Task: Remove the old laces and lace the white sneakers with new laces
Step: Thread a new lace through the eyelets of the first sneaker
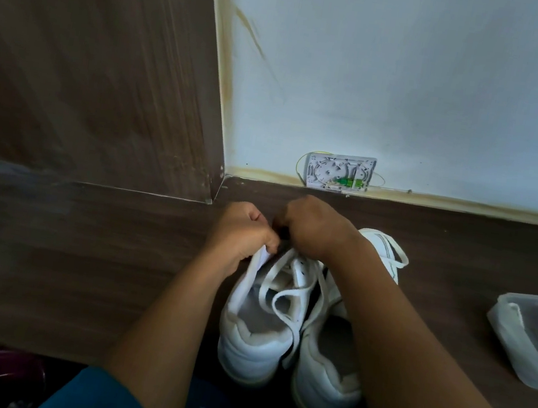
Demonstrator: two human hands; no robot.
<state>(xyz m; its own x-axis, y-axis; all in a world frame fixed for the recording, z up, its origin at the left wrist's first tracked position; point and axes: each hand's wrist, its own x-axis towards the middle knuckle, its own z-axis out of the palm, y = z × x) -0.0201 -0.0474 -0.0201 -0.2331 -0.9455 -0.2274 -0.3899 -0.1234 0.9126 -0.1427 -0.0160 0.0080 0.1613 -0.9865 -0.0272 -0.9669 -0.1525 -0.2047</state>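
The left sneaker [250, 350] and right sneaker [325, 384] stand side by side at the front edge of the bench [79, 263], heels toward the person, long axes running straight away toward the back edge. Both hands work at the left sneaker's front eyelets: the left hand [243, 231] pinches its eyelet flap, and the right hand [312, 230] curls down where the loose lace [282, 295] runs up. Whether those fingers grip the lace is hidden
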